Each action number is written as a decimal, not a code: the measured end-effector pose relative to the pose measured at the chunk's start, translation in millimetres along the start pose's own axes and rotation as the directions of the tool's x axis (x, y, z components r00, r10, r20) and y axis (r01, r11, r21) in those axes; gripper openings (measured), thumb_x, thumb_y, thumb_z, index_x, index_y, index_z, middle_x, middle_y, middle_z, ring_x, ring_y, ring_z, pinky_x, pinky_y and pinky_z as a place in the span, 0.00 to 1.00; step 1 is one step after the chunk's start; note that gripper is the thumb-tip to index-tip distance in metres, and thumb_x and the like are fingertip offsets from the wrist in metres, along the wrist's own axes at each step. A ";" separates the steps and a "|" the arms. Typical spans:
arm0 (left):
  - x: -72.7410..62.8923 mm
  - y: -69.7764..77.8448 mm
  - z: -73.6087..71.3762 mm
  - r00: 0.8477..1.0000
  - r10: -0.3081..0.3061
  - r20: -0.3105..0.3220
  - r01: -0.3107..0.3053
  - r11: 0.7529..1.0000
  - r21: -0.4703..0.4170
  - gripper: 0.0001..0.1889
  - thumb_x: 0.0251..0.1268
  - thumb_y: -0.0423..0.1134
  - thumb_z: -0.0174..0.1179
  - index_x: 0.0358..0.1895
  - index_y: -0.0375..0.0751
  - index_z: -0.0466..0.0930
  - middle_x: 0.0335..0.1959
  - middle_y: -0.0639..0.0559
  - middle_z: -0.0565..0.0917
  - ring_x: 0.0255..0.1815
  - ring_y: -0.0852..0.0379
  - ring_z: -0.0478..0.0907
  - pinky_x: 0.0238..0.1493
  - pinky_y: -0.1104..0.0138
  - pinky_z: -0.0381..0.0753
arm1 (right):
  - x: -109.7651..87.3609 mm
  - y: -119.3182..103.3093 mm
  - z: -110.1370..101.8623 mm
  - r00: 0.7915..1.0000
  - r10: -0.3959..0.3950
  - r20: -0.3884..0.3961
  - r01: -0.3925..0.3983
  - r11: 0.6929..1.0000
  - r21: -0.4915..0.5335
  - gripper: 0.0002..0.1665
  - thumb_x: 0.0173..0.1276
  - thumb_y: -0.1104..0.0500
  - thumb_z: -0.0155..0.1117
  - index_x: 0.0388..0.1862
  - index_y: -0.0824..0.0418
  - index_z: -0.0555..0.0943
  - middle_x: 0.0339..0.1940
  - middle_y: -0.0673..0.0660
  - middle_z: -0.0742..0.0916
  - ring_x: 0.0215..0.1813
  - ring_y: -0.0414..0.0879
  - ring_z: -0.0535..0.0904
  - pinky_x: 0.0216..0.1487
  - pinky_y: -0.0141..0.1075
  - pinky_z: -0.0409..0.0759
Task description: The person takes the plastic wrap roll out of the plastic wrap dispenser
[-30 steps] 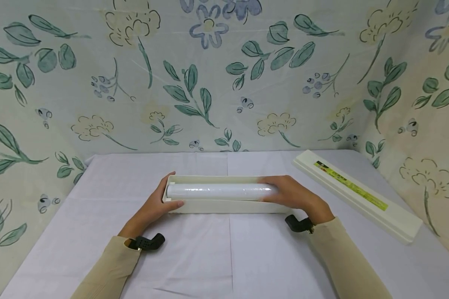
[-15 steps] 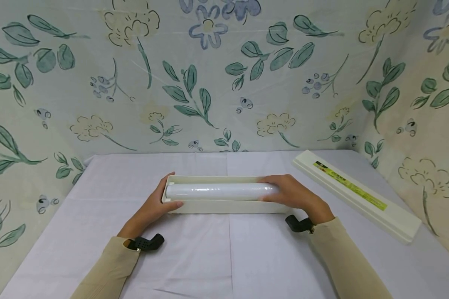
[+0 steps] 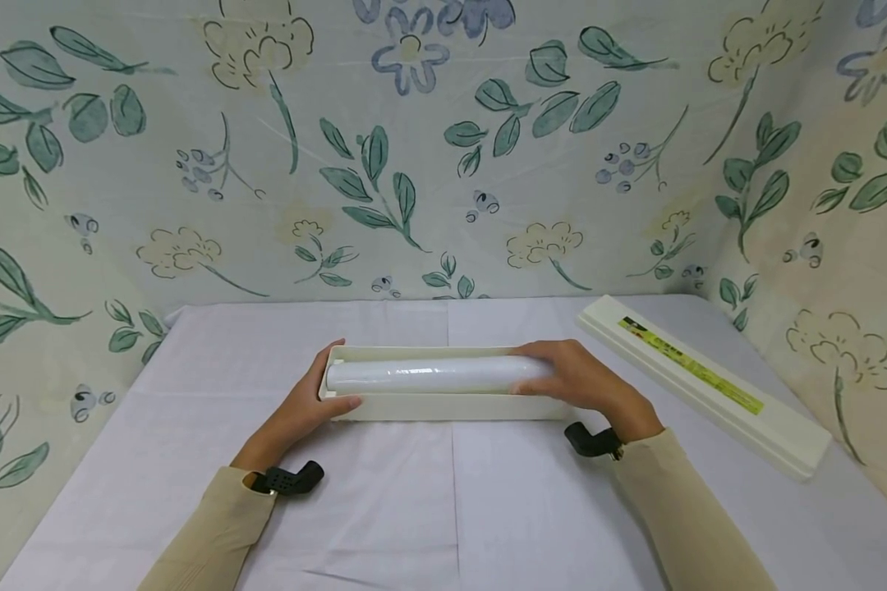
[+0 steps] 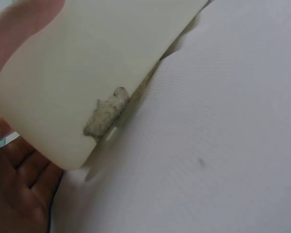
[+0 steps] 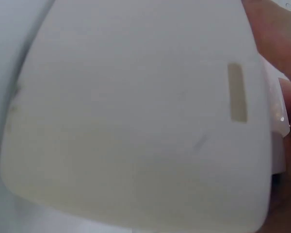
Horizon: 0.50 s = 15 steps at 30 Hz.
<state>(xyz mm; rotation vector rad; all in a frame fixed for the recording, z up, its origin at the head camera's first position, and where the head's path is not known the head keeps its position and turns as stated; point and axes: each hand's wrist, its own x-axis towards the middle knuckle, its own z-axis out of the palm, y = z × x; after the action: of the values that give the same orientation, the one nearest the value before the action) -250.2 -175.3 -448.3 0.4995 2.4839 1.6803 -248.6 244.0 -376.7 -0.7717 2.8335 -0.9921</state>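
Note:
A long off-white box without its lid lies across the middle of the table, holding a shiny roll of plastic wrap. At the box's left end, my left hand grips it, thumb on the front wall and fingers round the end. My right hand pinches the roll's right end between thumb and fingers, hiding that end. The roll tilts slightly, right end higher. In the left wrist view, a grey worn patch marks the box wall. The right wrist view shows a box side with a narrow slot.
The matching off-white lid, with a yellow-green label, lies slanted at the right of the table. A white cloth covers the table. Behind and beside it hangs floral fabric.
The right end of the plastic wrap roll has risen slightly with my right hand. My left hand and the box stay in place, and so does the lid.

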 end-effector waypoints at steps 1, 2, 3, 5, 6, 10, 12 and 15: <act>-0.1 0.1 -0.1 1.000 0.003 0.001 -0.003 1.000 -0.002 0.50 0.58 0.44 0.68 0.77 0.60 0.42 0.66 0.46 0.64 0.60 0.44 0.68 0.57 0.50 0.71 | -0.1 -0.2 -0.1 1.000 -0.001 0.000 0.001 1.000 -0.003 0.38 0.51 0.39 0.74 0.59 0.54 0.81 0.51 0.51 0.85 0.48 0.46 0.79 0.50 0.46 0.77; -0.1 0.1 -0.2 1.000 0.004 0.002 -0.004 1.000 -0.002 0.50 0.58 0.44 0.68 0.77 0.60 0.42 0.66 0.46 0.64 0.60 0.44 0.68 0.57 0.50 0.71 | -0.1 -0.8 -0.2 1.000 0.004 -0.001 -0.004 1.000 -0.004 0.38 0.50 0.38 0.75 0.58 0.54 0.81 0.51 0.51 0.85 0.48 0.46 0.79 0.50 0.45 0.77; -0.1 -0.1 -0.2 1.000 0.005 0.003 -0.005 1.000 -0.001 0.50 0.58 0.44 0.68 0.77 0.60 0.42 0.66 0.46 0.64 0.60 0.44 0.68 0.56 0.50 0.71 | -0.2 -1.7 -0.5 1.000 0.007 -0.001 -0.007 1.000 -0.008 0.38 0.51 0.38 0.74 0.58 0.54 0.81 0.51 0.51 0.85 0.48 0.46 0.79 0.50 0.46 0.77; 0.1 -0.4 -0.2 1.000 0.003 0.002 -0.003 1.000 0.001 0.50 0.58 0.44 0.68 0.77 0.60 0.42 0.67 0.46 0.64 0.60 0.44 0.68 0.56 0.50 0.72 | -0.3 -3.5 -0.9 1.000 0.014 -0.002 -0.014 1.000 -0.019 0.38 0.50 0.38 0.75 0.58 0.54 0.81 0.51 0.50 0.85 0.48 0.46 0.79 0.51 0.45 0.77; 0.1 -0.6 -0.2 1.000 0.002 0.003 -0.002 1.000 0.002 0.50 0.58 0.44 0.68 0.77 0.60 0.42 0.67 0.46 0.64 0.60 0.44 0.68 0.56 0.50 0.72 | -0.5 -4.9 -1.4 1.000 0.015 -0.003 -0.015 1.000 -0.025 0.38 0.50 0.38 0.75 0.58 0.54 0.81 0.51 0.51 0.85 0.48 0.46 0.79 0.51 0.45 0.77; 0.4 -1.2 -0.4 1.000 -0.002 0.003 0.002 1.000 0.004 0.50 0.58 0.44 0.68 0.77 0.60 0.42 0.67 0.46 0.64 0.60 0.44 0.68 0.57 0.49 0.71 | -1.7 -10.4 -2.9 1.000 0.006 -0.016 -0.007 0.998 -0.060 0.38 0.51 0.38 0.74 0.58 0.55 0.81 0.50 0.51 0.85 0.47 0.47 0.79 0.50 0.46 0.77; 0.4 -1.3 -0.8 1.000 -0.004 0.002 0.004 1.000 0.003 0.50 0.58 0.44 0.68 0.77 0.60 0.42 0.68 0.46 0.63 0.61 0.44 0.68 0.57 0.49 0.71 | -2.5 -13.3 -3.7 1.000 -0.005 -0.024 0.003 0.997 -0.077 0.38 0.51 0.39 0.74 0.58 0.56 0.81 0.49 0.51 0.85 0.45 0.47 0.78 0.49 0.45 0.77; 0.3 -1.1 -1.2 1.000 -0.007 0.000 0.007 1.000 -0.001 0.50 0.58 0.44 0.68 0.77 0.60 0.42 0.68 0.47 0.63 0.61 0.44 0.68 0.58 0.49 0.70 | -3.7 -18.2 -4.8 0.999 -0.018 -0.031 0.015 0.995 -0.095 0.37 0.51 0.40 0.75 0.58 0.56 0.81 0.49 0.51 0.85 0.44 0.46 0.78 0.48 0.45 0.77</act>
<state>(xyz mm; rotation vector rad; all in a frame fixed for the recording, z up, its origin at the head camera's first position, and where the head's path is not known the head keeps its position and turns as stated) -251.0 -176.7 -448.9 0.4905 2.4819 1.6791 -238.3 236.4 -362.5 -0.7953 2.9248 -0.8854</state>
